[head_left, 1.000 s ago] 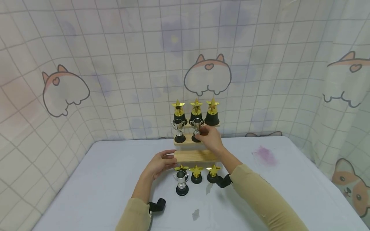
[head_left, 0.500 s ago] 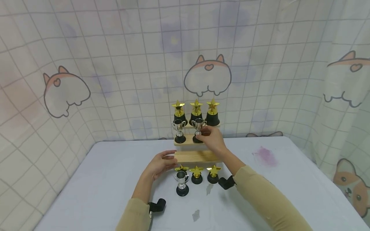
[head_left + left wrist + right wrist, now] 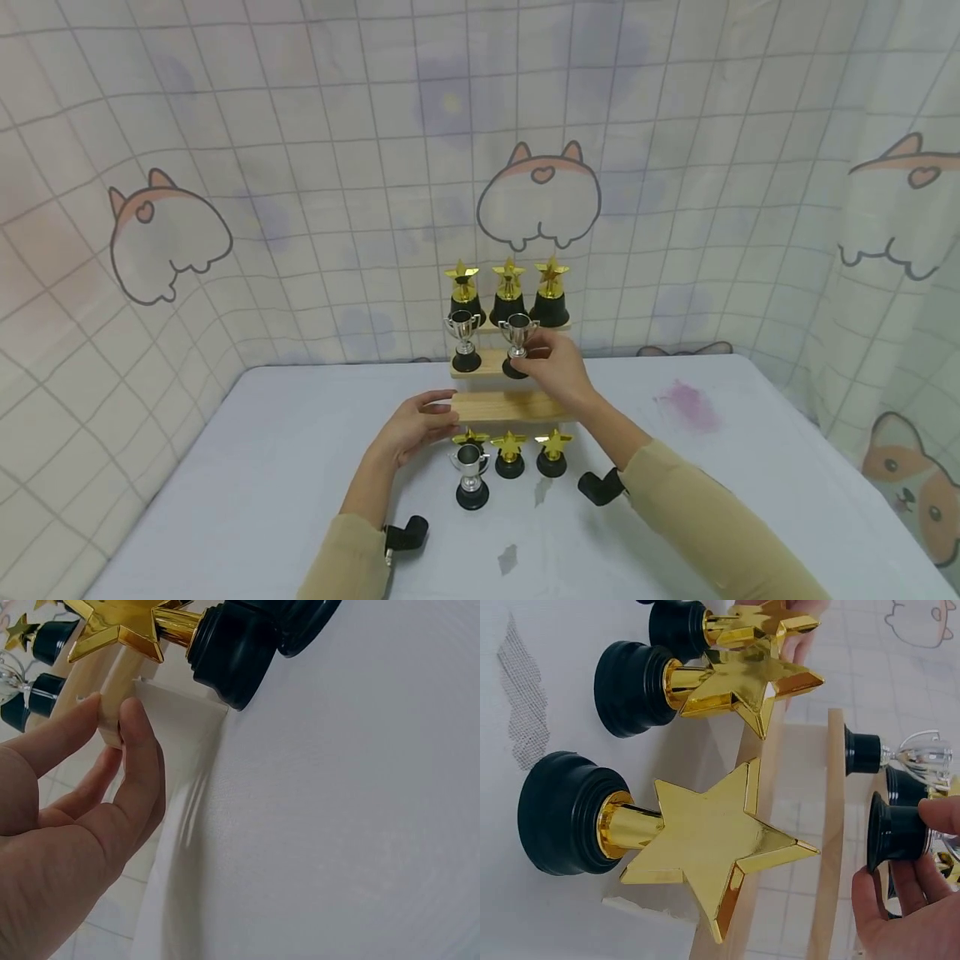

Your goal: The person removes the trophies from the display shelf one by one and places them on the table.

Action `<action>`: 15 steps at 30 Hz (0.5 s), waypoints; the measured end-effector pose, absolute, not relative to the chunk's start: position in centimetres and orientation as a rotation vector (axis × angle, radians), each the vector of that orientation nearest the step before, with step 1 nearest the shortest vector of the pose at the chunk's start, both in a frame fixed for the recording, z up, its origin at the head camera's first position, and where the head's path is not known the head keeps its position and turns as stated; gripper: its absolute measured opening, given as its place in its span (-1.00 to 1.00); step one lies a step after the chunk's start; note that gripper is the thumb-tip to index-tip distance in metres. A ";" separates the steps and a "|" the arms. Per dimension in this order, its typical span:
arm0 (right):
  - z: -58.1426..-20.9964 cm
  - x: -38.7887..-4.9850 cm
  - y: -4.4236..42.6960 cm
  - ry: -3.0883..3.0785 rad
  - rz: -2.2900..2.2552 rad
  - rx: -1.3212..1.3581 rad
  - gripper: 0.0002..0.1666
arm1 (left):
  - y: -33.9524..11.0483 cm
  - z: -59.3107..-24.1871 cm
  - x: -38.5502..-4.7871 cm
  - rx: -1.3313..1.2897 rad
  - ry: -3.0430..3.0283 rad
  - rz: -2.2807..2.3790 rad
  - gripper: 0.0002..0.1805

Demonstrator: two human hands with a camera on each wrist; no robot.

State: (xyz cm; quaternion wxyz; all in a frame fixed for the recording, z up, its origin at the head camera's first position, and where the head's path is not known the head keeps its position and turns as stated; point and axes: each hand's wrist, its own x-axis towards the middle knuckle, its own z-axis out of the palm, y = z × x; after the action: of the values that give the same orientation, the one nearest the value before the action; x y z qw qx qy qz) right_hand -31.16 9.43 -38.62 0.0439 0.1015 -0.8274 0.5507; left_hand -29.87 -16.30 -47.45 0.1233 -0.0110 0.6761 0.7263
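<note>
1. Left sleeve (image 3: 345, 560): plain beige cloth.
2. Right sleeve (image 3: 708, 517): matching beige, long.
3. Left wrist camera (image 3: 409, 533): black, stubby, elbow-shaped, with a rounded end.
4. Right wrist camera (image 3: 598, 488): likewise black and stubby.
5. Fingers (image 3: 139, 739): bare.

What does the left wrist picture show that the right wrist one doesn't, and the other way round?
Only the left wrist view shows the grip of the left hand on a wooden shelf. Only the right wrist view shows the right hand, holding a silver cup trophy, and a grey patch. Both share gold star trophies, white tablecloth and part of the left hand.
</note>
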 end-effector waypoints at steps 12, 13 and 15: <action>-38.9 -29.5 10.1 -2.518 1.768 0.312 -0.68 | -16.4 -47.4 -29.9 -0.025 1.980 2.107 -0.40; -38.9 -29.3 10.2 -2.519 1.770 0.314 -0.69 | -16.4 -47.4 -29.9 -0.027 1.978 2.106 -0.40; -38.9 -29.0 10.3 -2.527 1.772 0.313 -0.68 | -16.3 -47.5 -29.9 -0.032 1.980 2.105 -0.40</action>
State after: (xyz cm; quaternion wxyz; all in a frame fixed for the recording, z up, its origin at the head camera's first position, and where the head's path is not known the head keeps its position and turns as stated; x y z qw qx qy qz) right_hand -29.05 10.30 -38.89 0.0199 0.1009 -0.8144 0.5712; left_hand -29.95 -16.35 -47.47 0.1253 -0.0109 0.6796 0.7227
